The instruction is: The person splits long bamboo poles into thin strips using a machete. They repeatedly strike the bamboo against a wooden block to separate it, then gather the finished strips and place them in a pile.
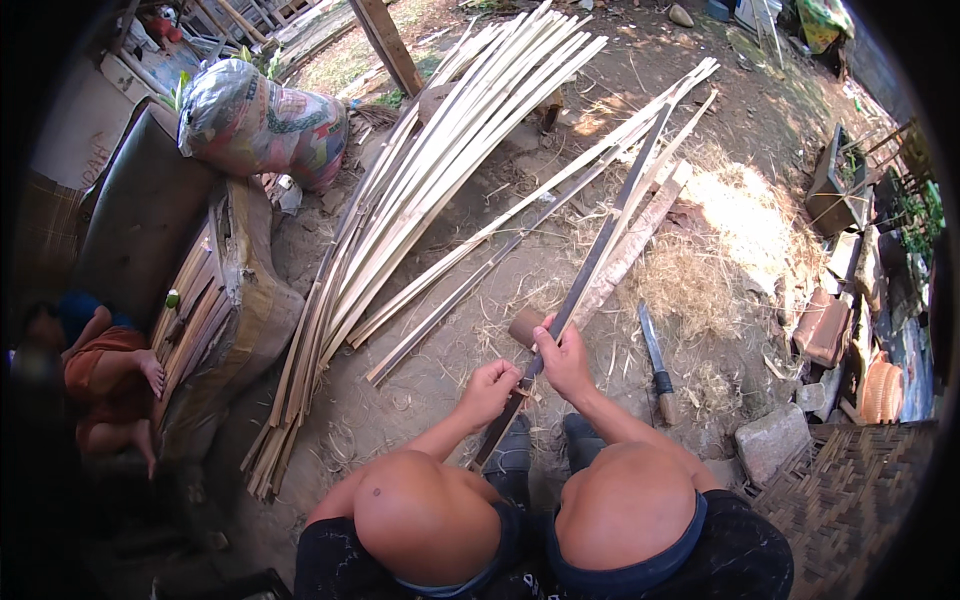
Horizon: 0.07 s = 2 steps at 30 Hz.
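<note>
A long dark strip of split wood or bamboo (606, 238) slants from between my shins up toward the far right. My right hand (562, 358) is closed around it, with the thumb lying along the top. My left hand (490, 391) is closed in a pinch at the strip's left edge, nearer to me. Whatever sits between those fingertips is too small to make out. A pale curl of shaving (533, 396) shows at the strip beside them. Just beyond my right hand is a brown cylinder-shaped piece (524, 326), partly hidden. A knife with a wooden handle (656, 362) lies on the ground to the right.
A large fan of pale strips (440, 170) covers the ground ahead and left. Shavings (700, 270) are heaped on the right. A stone block (772, 442) and woven mat (840, 500) lie near right. A stuffed sack (262, 122) and a person (110, 375) are at left.
</note>
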### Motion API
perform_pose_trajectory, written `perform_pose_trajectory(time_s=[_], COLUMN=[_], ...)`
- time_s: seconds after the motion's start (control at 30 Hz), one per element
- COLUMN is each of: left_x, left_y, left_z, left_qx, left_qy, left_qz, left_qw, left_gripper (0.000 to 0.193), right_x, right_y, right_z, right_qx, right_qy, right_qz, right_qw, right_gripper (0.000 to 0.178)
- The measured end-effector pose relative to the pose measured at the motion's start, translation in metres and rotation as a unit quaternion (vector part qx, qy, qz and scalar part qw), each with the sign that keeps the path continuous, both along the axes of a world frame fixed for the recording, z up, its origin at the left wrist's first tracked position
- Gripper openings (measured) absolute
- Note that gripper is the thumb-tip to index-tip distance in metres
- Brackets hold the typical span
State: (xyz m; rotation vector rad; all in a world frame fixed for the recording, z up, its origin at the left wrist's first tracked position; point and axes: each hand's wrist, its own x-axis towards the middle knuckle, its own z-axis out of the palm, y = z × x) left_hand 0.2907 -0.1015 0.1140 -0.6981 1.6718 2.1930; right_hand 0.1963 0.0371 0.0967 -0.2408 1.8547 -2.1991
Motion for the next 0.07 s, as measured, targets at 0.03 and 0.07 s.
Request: perform_pose_trajectory(time_s=[0.03,0.07], left_x=[0.004,0.01], left_y=[-0.013,-0.022], left_z=[0.004,0.011], left_qx=[0.026,0.06], left_qy=[-0.021,-0.043], left_qz=[-0.001,-0.008], left_qw=[0.999,0.997], left_gripper=[0.015,0.021], right_x=[-0.002,-0.004], right_y=[-0.009,-0.011], right_z=[0.008,0.025], right_qx=[-0.007,-0.007], right_qy=[0.002,0.001], right_qz=[0.036,0.066], right_qw=[0.999,0.998], right_gripper=[0.013,0.015])
